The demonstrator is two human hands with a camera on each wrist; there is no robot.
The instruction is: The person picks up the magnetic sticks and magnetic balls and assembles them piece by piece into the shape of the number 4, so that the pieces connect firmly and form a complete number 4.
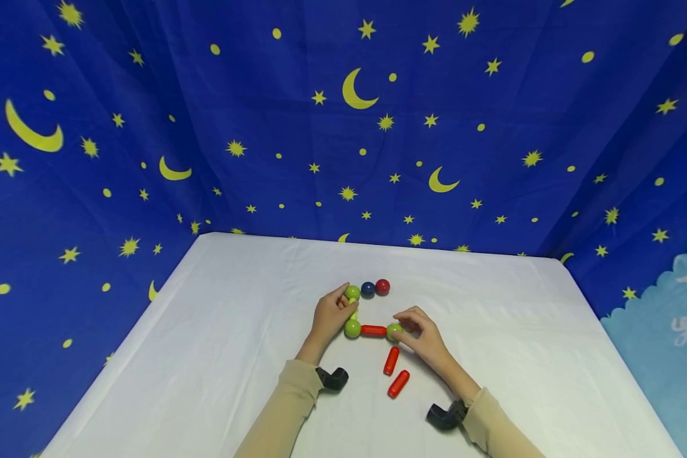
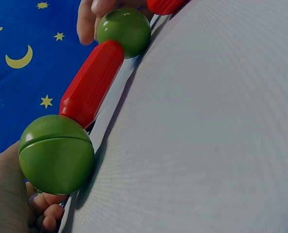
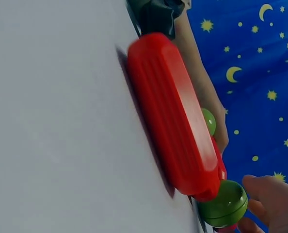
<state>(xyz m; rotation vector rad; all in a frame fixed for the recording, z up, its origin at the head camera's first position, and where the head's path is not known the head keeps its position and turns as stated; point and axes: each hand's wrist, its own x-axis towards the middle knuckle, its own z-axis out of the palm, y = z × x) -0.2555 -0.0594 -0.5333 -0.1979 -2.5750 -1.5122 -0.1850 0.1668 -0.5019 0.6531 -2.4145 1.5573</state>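
In the head view, green balls and rods form an L-shaped piece on the table. My left hand point(image 1: 330, 313) grips its yellow rod point(image 1: 353, 314), which runs between the upper green ball point(image 1: 352, 292) and the corner green ball point(image 1: 352, 329). From that corner a red rod point(image 1: 373, 331) reaches right to another green ball point(image 1: 393, 329). My right hand point(image 1: 425, 337) holds this end ball between thumb and fingers. The left wrist view shows the red rod point(image 2: 91, 82) touching a green ball at each end.
A blue ball point(image 1: 367, 289) and a red ball point(image 1: 382, 287) sit side by side, right of the upper green ball. Two loose red rods point(image 1: 391, 360) lie nearer me on the white tabletop point(image 1: 252, 305). Blue star-patterned cloth point(image 1: 298, 127) hangs behind and at the sides.
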